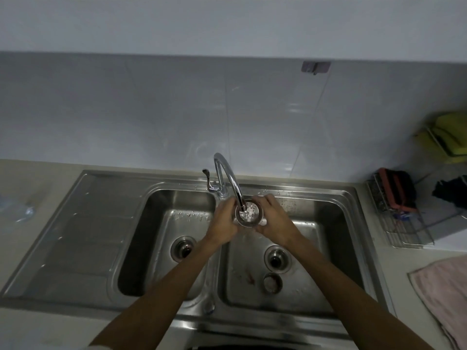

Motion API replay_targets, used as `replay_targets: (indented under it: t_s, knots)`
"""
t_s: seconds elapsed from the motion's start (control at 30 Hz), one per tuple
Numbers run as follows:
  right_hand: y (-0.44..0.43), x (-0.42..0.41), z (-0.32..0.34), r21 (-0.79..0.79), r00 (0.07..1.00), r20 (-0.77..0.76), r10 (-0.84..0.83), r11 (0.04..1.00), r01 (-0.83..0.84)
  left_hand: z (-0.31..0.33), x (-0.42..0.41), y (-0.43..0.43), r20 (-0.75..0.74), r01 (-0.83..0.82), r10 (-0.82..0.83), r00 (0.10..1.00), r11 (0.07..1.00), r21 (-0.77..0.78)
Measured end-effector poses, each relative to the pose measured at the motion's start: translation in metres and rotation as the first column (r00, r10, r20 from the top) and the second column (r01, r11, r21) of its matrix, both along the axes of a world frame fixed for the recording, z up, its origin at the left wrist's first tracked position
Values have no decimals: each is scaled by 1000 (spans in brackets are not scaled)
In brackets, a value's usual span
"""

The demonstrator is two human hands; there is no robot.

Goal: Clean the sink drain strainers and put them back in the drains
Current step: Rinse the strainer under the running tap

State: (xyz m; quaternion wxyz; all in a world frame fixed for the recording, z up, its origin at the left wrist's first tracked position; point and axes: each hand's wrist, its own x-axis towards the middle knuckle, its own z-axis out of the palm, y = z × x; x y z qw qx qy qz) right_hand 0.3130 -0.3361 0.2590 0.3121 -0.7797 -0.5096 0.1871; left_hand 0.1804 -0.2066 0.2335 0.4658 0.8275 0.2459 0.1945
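Left drain, below and left of the faucet: open, no strainer fitted. Left hand: fingers curled round a strainer basket, held mouth-up directly under the faucet spout. Right hand: grips the same basket from the other side. Running water cannot be confirmed. Second strainer: lies loose below and right of the faucet, with reddish residue beside it. Right drain, just beside it: open. Assessment: one strainer in rinse, the second apparently uncleaned, neither refitted.
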Motion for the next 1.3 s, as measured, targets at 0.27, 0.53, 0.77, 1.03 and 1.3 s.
replay_targets:
  t_s: [0.27, 0.53, 0.77, 1.03, 1.3]
  knots:
    - [17, -6, -10, 50, 996, -87, -29, 998, 34, 10, -19, 22, -102, 118, -81, 991, 885, 451]
    - [6, -8, -3, -156, 781, -615, -110, 988, 17, 18, -34, 35, -260, 279, -249, 933, 957, 85]
    - [-17, 3, 14, -155, 718, -688, -104, 988, -5, 25, -23, 27, -316, 163, -337, 887, 868, -470]
    - [-18, 7, 3, -90, 912, -390, -129, 991, 101, 5, -8, 3, -142, 60, -158, 977, 846, -530]
    - [2, 0, 2, 104, 980, 198, 28, 993, -50, 0, 8, 2, -86, 1, 15, 996, 983, 181]
